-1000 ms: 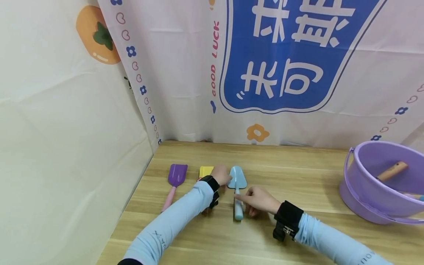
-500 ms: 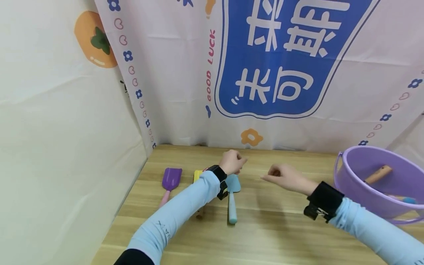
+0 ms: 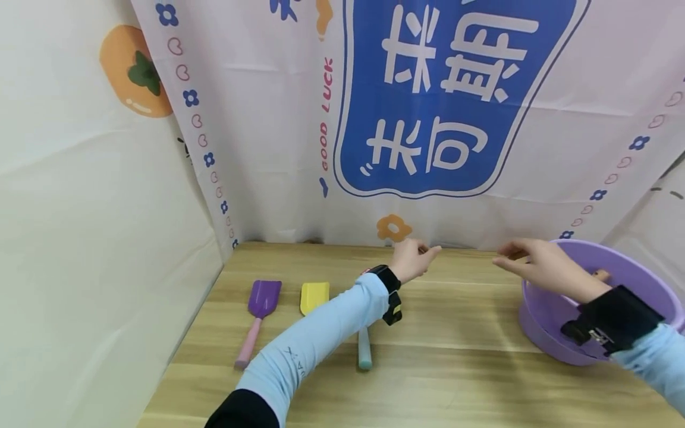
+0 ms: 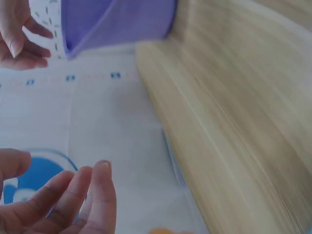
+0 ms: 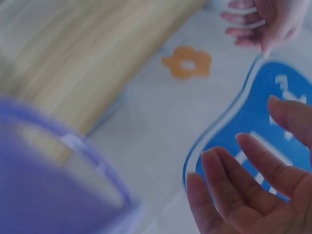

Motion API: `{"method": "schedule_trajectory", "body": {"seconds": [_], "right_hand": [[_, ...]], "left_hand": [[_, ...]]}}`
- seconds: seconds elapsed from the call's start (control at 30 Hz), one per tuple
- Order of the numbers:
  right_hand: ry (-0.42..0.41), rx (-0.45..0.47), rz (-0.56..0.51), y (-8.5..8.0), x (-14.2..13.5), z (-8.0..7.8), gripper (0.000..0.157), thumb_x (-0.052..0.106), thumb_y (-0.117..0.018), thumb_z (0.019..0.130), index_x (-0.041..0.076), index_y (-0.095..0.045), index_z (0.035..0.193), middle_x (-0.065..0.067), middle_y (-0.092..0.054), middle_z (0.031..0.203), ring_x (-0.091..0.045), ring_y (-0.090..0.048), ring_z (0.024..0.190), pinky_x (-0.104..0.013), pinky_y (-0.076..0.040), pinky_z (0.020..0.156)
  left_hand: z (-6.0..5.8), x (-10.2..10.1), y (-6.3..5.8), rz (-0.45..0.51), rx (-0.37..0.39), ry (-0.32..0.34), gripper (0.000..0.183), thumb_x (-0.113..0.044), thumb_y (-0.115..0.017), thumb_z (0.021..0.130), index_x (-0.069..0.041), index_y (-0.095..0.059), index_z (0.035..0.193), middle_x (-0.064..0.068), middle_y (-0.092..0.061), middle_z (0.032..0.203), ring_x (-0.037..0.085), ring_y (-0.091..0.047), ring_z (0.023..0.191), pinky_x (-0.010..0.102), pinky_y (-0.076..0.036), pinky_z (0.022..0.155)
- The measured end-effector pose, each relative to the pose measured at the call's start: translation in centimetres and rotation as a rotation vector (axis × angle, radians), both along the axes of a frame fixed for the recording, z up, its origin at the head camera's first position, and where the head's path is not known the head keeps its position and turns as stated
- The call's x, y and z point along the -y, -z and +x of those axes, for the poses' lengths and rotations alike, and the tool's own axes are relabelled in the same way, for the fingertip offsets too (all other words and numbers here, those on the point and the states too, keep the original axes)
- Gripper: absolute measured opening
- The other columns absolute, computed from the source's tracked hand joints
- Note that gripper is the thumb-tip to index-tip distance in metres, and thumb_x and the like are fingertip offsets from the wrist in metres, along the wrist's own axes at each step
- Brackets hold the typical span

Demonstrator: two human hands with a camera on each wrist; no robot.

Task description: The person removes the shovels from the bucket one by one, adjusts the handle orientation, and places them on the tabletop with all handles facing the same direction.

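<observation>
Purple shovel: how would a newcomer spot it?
Find the end of the wooden table opposite the purple bucket. The purple shovel lies there, blade toward the printed cloth. Unlike the neighbouring yellow shovel, its blade is purple, its handle pink.

Your sleeves (image 3: 321,327) are light blue, your wristbands (image 3: 621,318) black. You have a lilac bucket (image 3: 551,337), a purple shovel (image 3: 264,297) with pink handle (image 3: 248,345), a yellow blade (image 3: 314,296), a pale teal handle (image 3: 364,352), tan wood-grain table (image 3: 455,380), and white curtain (image 3: 267,119) with blue and orange flowers (image 3: 394,227).

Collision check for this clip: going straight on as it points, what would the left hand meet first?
Probably the white printed cloth backdrop, though depth is unclear and the right hand might lie near that line.
</observation>
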State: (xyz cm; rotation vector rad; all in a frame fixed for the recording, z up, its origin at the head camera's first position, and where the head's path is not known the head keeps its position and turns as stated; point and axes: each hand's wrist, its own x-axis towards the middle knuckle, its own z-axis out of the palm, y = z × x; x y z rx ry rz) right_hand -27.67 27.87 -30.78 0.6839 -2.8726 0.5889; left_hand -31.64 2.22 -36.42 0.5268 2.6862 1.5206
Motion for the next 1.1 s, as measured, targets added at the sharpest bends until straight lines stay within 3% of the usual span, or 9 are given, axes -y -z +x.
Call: {"method": "schedule_trajectory", "body": {"seconds": [0.17,0.4,0.53,0.63,0.73,0.87,1.0,1.1], "right_hand": [[0.057,0.055,0.056,-0.8,-3.2,-0.3,0.032,0.032,-0.058,0.092,0.004,-0.062,0.107,-0.009,-0.066,0.097,-0.033,-0.061,0.093,-0.052,-0.051,0.078],[0.010,0.132,0.096,0.3,-7.3,-0.5,0.027,0.012,-0.060,0.090,-0.008,-0.058,0.108,-0.018,-0.064,0.097,-0.019,-0.064,0.074,-0.031,-0.056,0.066],[-0.007,0.140,0.166,1.3,-9.2,-0.8,0.034,0.012,-0.065,0.085,-0.011,-0.056,0.110,-0.024,-0.063,0.098,-0.029,-0.065,0.080,-0.044,-0.054,0.074],[-0.011,0.101,0.226,2.3,-10.2,-0.9,0.044,0.017,-0.072,0.078,-0.009,-0.057,0.110,-0.019,-0.066,0.095,-0.041,-0.060,0.092,-0.055,-0.048,0.081],[-0.022,0.095,0.256,3.5,-10.8,-0.8,0.051,0.019,-0.074,0.074,-0.008,-0.056,0.112,-0.010,-0.068,0.092,-0.042,-0.056,0.097,-0.054,-0.044,0.085],[-0.062,0.111,0.252,5.2,-11.2,-0.4,0.049,0.007,-0.070,0.072,-0.011,-0.054,0.114,-0.001,-0.069,0.087,-0.037,-0.052,0.095,-0.047,-0.043,0.082],[-0.069,0.179,0.218,6.3,-11.5,-0.3,0.046,-0.004,-0.061,0.071,-0.016,-0.050,0.115,-0.014,-0.067,0.095,-0.039,-0.055,0.094,-0.050,-0.047,0.082],[-0.039,0.244,0.206,6.5,-11.6,-0.5,0.040,-0.003,-0.057,0.078,-0.017,-0.050,0.115,-0.026,-0.062,0.102,-0.045,-0.056,0.097,-0.057,-0.046,0.085]], "left_hand": [[0.4,-2.6,-0.2,0.072,0.011,0.036,0.034,-0.033,-0.054,0.094,-0.002,-0.066,0.100,0.004,-0.063,0.068,0.017,-0.060,0.055,0.019,-0.050,0.048],[1.4,-6.3,-0.2,0.129,0.072,0.053,0.033,-0.036,-0.056,0.093,-0.004,-0.065,0.100,-0.002,-0.061,0.071,0.021,-0.064,0.061,0.020,-0.051,0.049],[1.6,-8.9,-0.1,0.190,0.134,0.022,0.032,-0.034,-0.059,0.091,-0.003,-0.064,0.097,-0.002,-0.061,0.071,0.018,-0.064,0.057,0.020,-0.053,0.048],[1.8,-11.0,0.2,0.234,0.200,-0.014,0.031,-0.032,-0.062,0.090,-0.002,-0.063,0.096,0.001,-0.061,0.067,0.018,-0.064,0.054,0.022,-0.055,0.048],[2.2,-13.0,0.5,0.268,0.253,-0.047,0.028,-0.029,-0.064,0.088,-0.001,-0.064,0.092,0.003,-0.062,0.065,0.022,-0.066,0.055,0.023,-0.056,0.048],[2.9,-15.1,0.6,0.321,0.344,-0.065,0.025,-0.027,-0.065,0.087,-0.002,-0.065,0.087,0.008,-0.065,0.065,0.025,-0.067,0.058,0.025,-0.056,0.049],[3.4,-16.6,0.4,0.399,0.451,-0.096,0.022,-0.027,-0.067,0.086,-0.006,-0.061,0.081,0.010,-0.064,0.064,0.026,-0.067,0.057,0.030,-0.058,0.053],[3.6,-17.5,0.3,0.436,0.483,-0.121,0.022,-0.027,-0.069,0.084,-0.008,-0.059,0.076,0.009,-0.063,0.061,0.027,-0.066,0.056,0.032,-0.058,0.054]]}}
